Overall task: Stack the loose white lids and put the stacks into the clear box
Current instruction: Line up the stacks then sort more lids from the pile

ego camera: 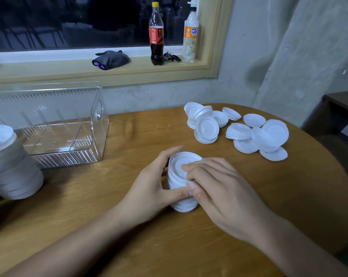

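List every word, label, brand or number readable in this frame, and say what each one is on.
"芬" in blue, probably; the character after it is turned out of view: orange label of the pale bottle.
Small white print on the red label of the cola bottle: too small to read.
white lids and clear box: no text visible.

Dim indoor light; the window (69, 23) is dark. Soft glare streaks the table (129, 126). Wide-angle bending curves the edges; lids (13, 172) at far left are blurred.
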{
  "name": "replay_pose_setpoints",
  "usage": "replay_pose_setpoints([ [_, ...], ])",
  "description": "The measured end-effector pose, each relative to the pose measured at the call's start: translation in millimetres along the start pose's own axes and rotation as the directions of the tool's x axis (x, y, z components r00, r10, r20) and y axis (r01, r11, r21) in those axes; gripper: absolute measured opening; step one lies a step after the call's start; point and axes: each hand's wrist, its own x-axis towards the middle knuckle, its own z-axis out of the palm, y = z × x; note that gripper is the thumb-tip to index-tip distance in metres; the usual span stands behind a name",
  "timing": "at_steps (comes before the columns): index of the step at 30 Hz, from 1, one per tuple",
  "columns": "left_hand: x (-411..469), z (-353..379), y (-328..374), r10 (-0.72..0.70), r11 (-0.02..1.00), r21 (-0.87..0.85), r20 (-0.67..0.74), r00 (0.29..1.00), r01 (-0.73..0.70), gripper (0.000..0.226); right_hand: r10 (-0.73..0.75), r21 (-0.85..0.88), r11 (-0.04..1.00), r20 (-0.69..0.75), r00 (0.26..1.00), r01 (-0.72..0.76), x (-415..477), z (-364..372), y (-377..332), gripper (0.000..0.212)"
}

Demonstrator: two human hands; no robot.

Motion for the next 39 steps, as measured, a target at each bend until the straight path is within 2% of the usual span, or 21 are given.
replay_pose_setpoints([
  [5, -5, -4, -1, -0.078, 0.994, -0.073, 0.017, 0.997, 0.079, 0.092, -0.021, 0.015, 1.0, 0.021, 1.0, 0.021, -5, 8, 0, 0.032],
  [9, -12, -4, -3, -0.1, 0.994, -0.039, 0.039, 0.994, 0.101, 0.105, -0.036, 0.045, 0.998, 0.033, 0.999, 0.034, -7, 9, 0, 0.035],
  [14, -31, -17, -2, -0.116, 0.993, 0.001, 0.005, 0.993, 0.116, 0.102, -0.089, 0.076, 0.993, 0.033, 0.996, 0.086, -3, 18, -12, 0.036],
  [19, -67, -47, -3, -0.153, 0.987, 0.042, -0.103, 0.983, 0.158, 0.093, -0.193, 0.121, 0.975, 0.053, 0.98, 0.186, 16, 39, -38, 0.038],
  [26, -128, -97, -12, -0.208, 0.967, 0.076, -0.301, 0.931, 0.241, 0.093, -0.347, 0.185, 0.923, 0.033, 0.937, 0.336, 60, 83, -90, 0.039],
  [39, -209, -140, -24, -0.204, 0.949, 0.059, -0.633, 0.747, 0.31, 0.074, -0.467, 0.195, 0.864, -0.041, 0.883, 0.465, 123, 144, -168, 0.044],
])
